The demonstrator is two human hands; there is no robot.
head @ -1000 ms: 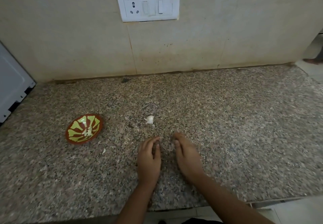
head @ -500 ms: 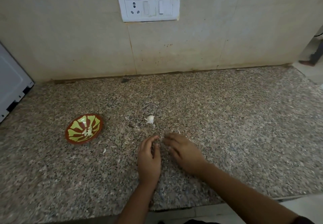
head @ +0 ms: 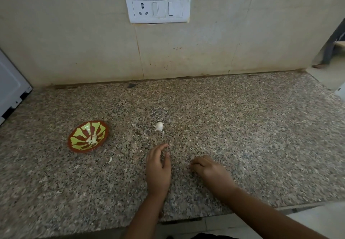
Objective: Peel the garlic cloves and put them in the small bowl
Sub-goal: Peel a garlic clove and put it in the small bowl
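Observation:
A small red bowl with a yellow-green pattern [head: 74,141] sits on the granite counter at the left, with pale garlic pieces [head: 92,139] inside it. One white garlic clove [head: 158,126] lies on the counter right of the bowl, just beyond my hands. My left hand [head: 158,166] rests on the counter below the clove, its fingers loosely curved and its thumb near the forefinger, and nothing shows between them. To its right my right hand [head: 211,169] lies apart from it. Its fingers are curled under, which hides whatever may be inside.
A small white scrap of peel [head: 110,160] lies below the bowl. A white appliance [head: 11,89] stands at the far left edge. A switch-and-socket plate [head: 157,8] is on the tiled wall. The counter's front edge [head: 186,220] runs under my forearms.
My right hand has drawn away to the right from my left hand and curled its fingers. The left hand, the bowl and the clove have stayed in place.

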